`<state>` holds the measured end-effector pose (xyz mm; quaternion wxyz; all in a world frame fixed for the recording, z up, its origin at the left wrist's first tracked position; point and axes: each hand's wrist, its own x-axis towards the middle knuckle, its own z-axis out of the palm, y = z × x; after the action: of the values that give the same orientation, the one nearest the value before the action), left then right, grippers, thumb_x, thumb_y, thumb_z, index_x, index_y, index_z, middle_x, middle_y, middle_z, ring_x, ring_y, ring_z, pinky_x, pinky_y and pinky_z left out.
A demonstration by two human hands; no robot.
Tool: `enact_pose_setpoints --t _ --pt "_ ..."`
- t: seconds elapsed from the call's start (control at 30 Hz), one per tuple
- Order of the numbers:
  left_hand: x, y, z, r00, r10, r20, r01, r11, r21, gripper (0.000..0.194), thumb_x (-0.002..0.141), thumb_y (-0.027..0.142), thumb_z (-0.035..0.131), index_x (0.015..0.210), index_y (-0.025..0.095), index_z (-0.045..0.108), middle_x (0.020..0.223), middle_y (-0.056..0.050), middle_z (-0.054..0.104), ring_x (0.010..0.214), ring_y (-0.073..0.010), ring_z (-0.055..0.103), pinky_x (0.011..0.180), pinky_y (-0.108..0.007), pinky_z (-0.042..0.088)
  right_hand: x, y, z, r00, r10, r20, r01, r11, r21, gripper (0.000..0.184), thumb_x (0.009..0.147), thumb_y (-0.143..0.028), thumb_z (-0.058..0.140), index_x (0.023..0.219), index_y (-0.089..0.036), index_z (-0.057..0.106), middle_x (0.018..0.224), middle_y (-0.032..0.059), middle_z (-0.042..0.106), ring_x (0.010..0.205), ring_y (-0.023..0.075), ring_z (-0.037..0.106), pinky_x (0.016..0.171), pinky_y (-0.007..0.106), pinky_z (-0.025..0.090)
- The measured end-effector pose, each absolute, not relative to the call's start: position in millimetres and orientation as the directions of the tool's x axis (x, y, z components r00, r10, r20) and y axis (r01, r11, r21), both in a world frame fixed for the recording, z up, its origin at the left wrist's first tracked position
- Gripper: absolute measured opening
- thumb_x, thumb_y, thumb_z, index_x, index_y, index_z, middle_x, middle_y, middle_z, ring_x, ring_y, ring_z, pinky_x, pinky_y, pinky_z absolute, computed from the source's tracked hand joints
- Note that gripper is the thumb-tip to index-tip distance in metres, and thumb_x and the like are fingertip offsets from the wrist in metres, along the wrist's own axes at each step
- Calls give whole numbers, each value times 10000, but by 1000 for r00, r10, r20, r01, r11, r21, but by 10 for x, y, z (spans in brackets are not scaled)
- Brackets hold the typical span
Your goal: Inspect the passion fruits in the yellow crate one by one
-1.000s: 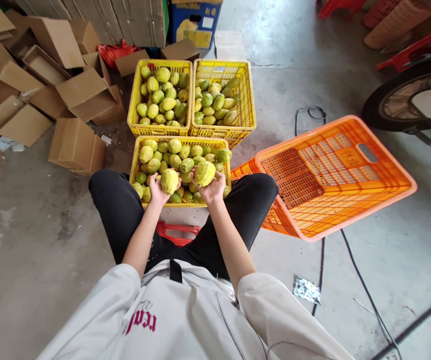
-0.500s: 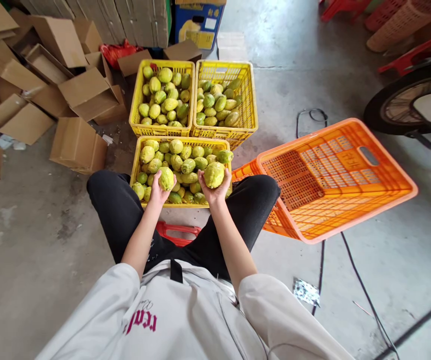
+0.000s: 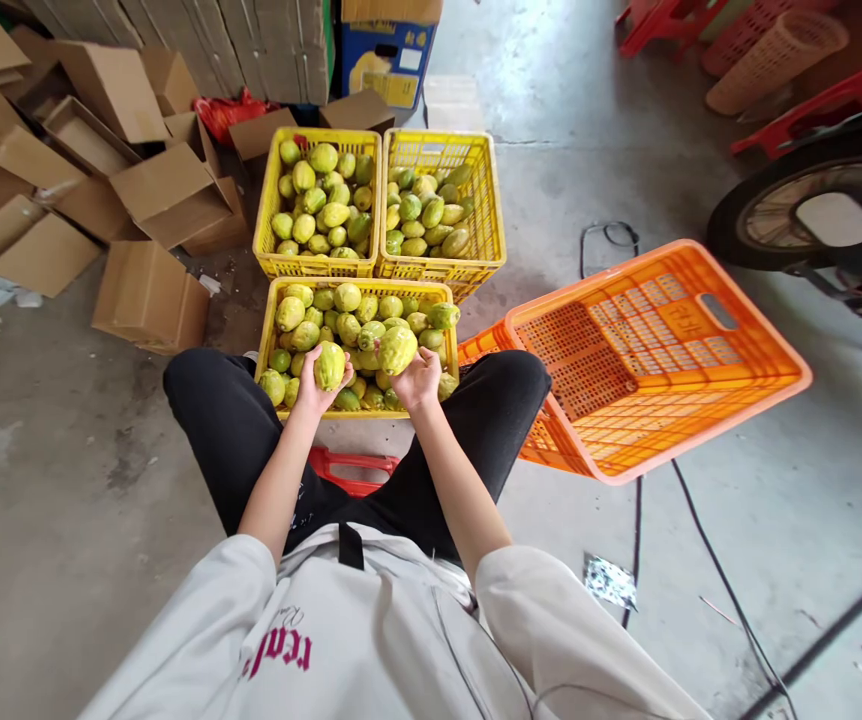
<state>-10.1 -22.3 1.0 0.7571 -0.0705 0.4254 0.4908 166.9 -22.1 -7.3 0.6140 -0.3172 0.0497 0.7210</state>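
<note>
My left hand (image 3: 315, 388) is closed round a yellow-green papaya (image 3: 329, 366), held above the near yellow crate (image 3: 269, 330). In my right hand (image 3: 419, 382) sits another papaya (image 3: 397, 350), larger and lumpy, tipped toward the left with the fingers partly hidden behind it. Under both hands the near crate is full of yellow and green papayas (image 3: 348, 297). Behind it stand two more yellow crates, a left one (image 3: 260, 225) heaped with papayas and a right one (image 3: 497, 200) partly filled.
An orange crate (image 3: 701, 450) stands tilted by my right knee, showing its bare inside. Cardboard boxes (image 3: 150, 290) are piled at the left. A motorbike wheel (image 3: 768, 220) and red stools (image 3: 813, 110) are at the right; black cables (image 3: 708, 550) cross the floor.
My right hand has moved left and turned, bringing its papaya nearer the one in my left hand. My left hand has hardly moved. The view has shifted slightly.
</note>
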Motion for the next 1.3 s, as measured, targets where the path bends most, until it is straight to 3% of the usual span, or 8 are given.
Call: enact_pose_setpoints --t 0.1,0.27,0.53,0.7,0.87,1.0,1.2,1.3 --pt "-111 -223 1 158 698 -699 -814 492 307 411 963 494 481 1052 167 713 855 -118 760 810 -249 756 677 -353 640 1653 -197 -68 -27 834 -551 -924 -231 -304 347 892 -381 490 1133 -204 666 915 64 773 969 255 758 874 443 650" --pt "-81 -220 -2 150 712 -685 -847 451 283 390 979 334 414 1166 151 703 988 -150 784 1096 -331 743 924 -544 610 1694 -208 -71 7 816 -578 -936 -197 -290 290 909 -461 595 1036 -211 670 797 23 751 730 195 721 674 310 643" --pt "-65 -197 -19 47 708 -704 -853 395 341 167 976 292 574 1047 205 697 907 -55 769 1095 -255 741 986 -428 608 1584 -252 -135 -121 836 -536 -897 -324 -302 212 859 -342 687 1015 -206 641 846 52 760 924 273 764 820 444 666" --pt "-44 -198 -60 15 716 -698 -829 400 392 79 929 244 623 947 197 684 873 -48 749 1099 -251 736 995 -400 601 1542 -237 -185 -143 838 -527 -886 -346 -310 287 855 -418 626 1045 -204 635 858 70 764 989 305 759 869 481 651" --pt "-43 -193 -105 68 759 -648 -796 433 422 152 881 278 701 994 177 686 1009 -100 764 1152 -275 718 991 -396 598 1579 -218 -156 -126 875 -468 -892 -306 -331 311 796 -347 543 1071 -226 620 916 62 771 1056 308 745 915 514 628" --pt "-37 -191 -157 107 745 -658 -760 488 429 146 910 313 678 945 172 689 918 -93 753 1045 -256 739 957 -403 613 1582 -210 -98 -159 881 -446 -877 -333 -345 271 821 -305 531 1054 -215 637 913 61 772 1090 294 733 920 482 628" --pt "-65 -228 -228 111 791 -601 -743 468 479 145 869 257 731 989 184 695 950 -82 769 1069 -259 739 983 -434 600 1531 -216 -117 -109 802 -587 -911 -317 -263 191 931 -365 542 1008 -218 636 823 31 748 992 248 746 880 413 650" --pt "-97 -232 -216 143 777 -613 -779 471 415 209 922 363 641 1005 183 705 957 -97 774 1117 -290 732 1000 -481 591 1540 -226 -163 -141 789 -598 -912 -339 -232 197 896 -363 614 1026 -216 629 850 44 750 970 266 749 857 461 664"
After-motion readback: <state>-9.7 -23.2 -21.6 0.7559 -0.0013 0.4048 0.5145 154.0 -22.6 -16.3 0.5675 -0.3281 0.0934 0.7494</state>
